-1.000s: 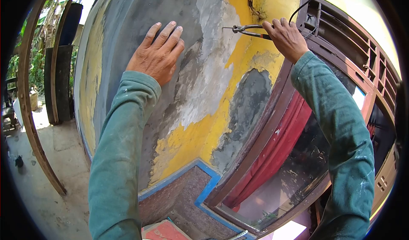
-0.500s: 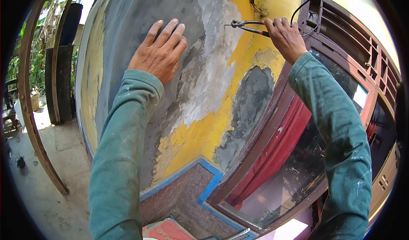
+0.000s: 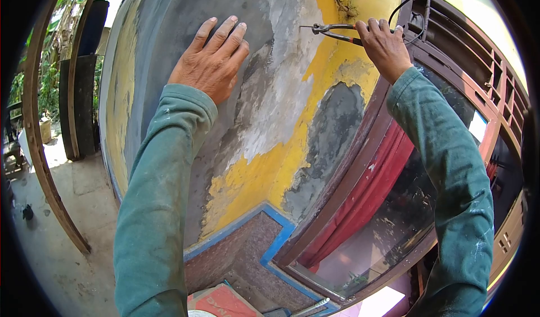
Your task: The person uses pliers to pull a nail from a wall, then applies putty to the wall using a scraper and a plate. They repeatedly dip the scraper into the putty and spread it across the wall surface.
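My right hand [image 3: 385, 48] is wrapped round the handles of a pair of pincers [image 3: 319, 29], at the upper right in front of the wall. Their jaws point left and have a thin nail-like piece [image 3: 305, 26] at the tip. My left hand [image 3: 208, 61] is raised at the upper left, palm toward the patchy wall [image 3: 295, 64], fingers stretched out and apart, with nothing in it. Whether its palm presses on the wall is hidden. The wall shows grey cement, whitish bare plaster and peeling yellow paint.
A brown window frame [image 3: 360, 173] with a red curtain [image 3: 365, 190] stands to the right. Above it hangs a black cable [image 3: 406, 2]. A blue-edged ledge [image 3: 267, 210] juts out below, with a red-topped box [image 3: 225, 301] beneath. A wooden post [image 3: 35, 120] rises at left.
Both hands have shifted slightly in view, the left a little upward, the right a little to the right along with the pincers. The grip on the pincers looks the same.
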### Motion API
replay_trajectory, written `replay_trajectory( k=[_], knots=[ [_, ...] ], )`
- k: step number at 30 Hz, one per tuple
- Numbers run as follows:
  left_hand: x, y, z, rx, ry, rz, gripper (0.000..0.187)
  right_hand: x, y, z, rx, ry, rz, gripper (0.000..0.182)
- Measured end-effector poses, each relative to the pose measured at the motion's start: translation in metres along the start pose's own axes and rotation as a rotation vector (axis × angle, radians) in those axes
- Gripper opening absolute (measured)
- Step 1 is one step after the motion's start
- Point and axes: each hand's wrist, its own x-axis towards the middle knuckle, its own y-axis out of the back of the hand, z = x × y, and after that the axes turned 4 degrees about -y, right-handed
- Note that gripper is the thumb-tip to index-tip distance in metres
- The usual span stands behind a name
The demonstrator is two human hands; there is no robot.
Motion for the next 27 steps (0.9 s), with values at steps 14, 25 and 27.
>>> replay_trajectory(
  k=[14,25,27],
  knots=[
    [0.0,0.001,0.001,0.026,0.02,-0.013,0.041,0.001,-0.002,0.004,0.09,-0.024,0.075,0.028],
    [0.0,-0.001,0.0,0.026,0.013,0.001,0.041,0.024,-0.015,0.019,0.274,0.005,-0.132,0.015],
    [0.0,-0.001,0.001,0.026,0.013,0.001,0.041,0.029,-0.015,0.022,0.31,0.016,-0.194,0.015]
  ],
)
